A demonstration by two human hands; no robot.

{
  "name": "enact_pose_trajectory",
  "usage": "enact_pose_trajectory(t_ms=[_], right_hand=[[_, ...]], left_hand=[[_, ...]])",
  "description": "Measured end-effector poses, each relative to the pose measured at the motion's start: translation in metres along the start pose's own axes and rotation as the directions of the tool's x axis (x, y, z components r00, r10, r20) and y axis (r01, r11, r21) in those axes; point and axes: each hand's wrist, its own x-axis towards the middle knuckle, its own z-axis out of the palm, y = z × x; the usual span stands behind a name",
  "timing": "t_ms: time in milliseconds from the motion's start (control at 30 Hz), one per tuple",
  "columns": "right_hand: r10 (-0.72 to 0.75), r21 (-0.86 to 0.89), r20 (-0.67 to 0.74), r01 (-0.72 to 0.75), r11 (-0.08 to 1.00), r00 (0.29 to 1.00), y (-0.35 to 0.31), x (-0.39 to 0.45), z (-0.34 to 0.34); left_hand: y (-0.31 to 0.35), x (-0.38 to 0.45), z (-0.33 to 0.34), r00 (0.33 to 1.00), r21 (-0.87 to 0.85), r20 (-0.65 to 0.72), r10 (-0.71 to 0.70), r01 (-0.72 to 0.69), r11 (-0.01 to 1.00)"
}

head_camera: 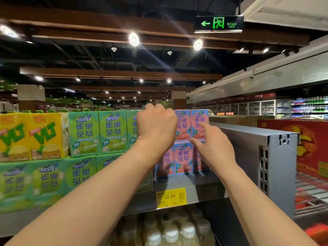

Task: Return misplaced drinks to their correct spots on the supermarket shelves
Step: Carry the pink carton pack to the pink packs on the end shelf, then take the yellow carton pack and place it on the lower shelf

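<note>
A pink Nestea peach-tea multipack (pixel 183 125) stands on top of another pink pack (pixel 182 158) at the right end of the top shelf (pixel 197 181). My left hand (pixel 156 125) is curled over the upper pack's top left corner and hides that side of it. My right hand (pixel 211 144) has its fingers spread, and the fingertips rest on the front of the upper pack near its lower right. Green Nestea packs (pixel 99 132) stand directly to the left of the pink ones.
Yellow VLT lemon-tea packs (pixel 32 135) fill the far left. A yellow 10.90 price tag (pixel 171 197) hangs on the shelf edge, with white-capped bottles (pixel 170 233) below. A grey metal end panel (pixel 276 157) bounds the shelf on the right, red cartons (pixel 310 142) beyond.
</note>
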Motion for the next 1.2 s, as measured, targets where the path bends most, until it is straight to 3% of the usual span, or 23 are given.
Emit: enact_pose_trajectory(t_ms=[233, 467, 733, 967, 1200], right_hand=[[-0.107, 0.116, 0.073, 0.098, 0.988, 0.992, -0.047, -0.031, -0.011], [-0.198, 0.316, 0.076, 0.165, 0.934, 0.977, -0.108, -0.060, 0.005], [-0.249, 0.370, 0.107, 0.194, 0.909, 0.963, -0.167, -0.085, 0.022], [-0.240, 0.381, 0.151, 0.168, 0.909, 0.959, -0.231, -0.104, 0.047], [-0.149, 0.363, 0.057, 0.119, 0.924, 0.987, -0.308, -0.111, 0.082]], left_hand=[[-0.052, -0.048, -0.016, 0.979, -0.060, 0.179, -0.096, 0.108, 0.992], [-0.115, -0.094, -0.030, 0.950, 0.004, 0.247, -0.192, 0.197, 0.980], [-0.187, -0.130, -0.045, 0.911, -0.010, 0.262, -0.317, 0.331, 0.944], [-0.255, -0.149, -0.034, 0.918, -0.081, 0.232, -0.323, 0.349, 0.934], [-0.353, -0.152, -0.018, 0.935, -0.174, 0.174, -0.310, 0.339, 0.925]])
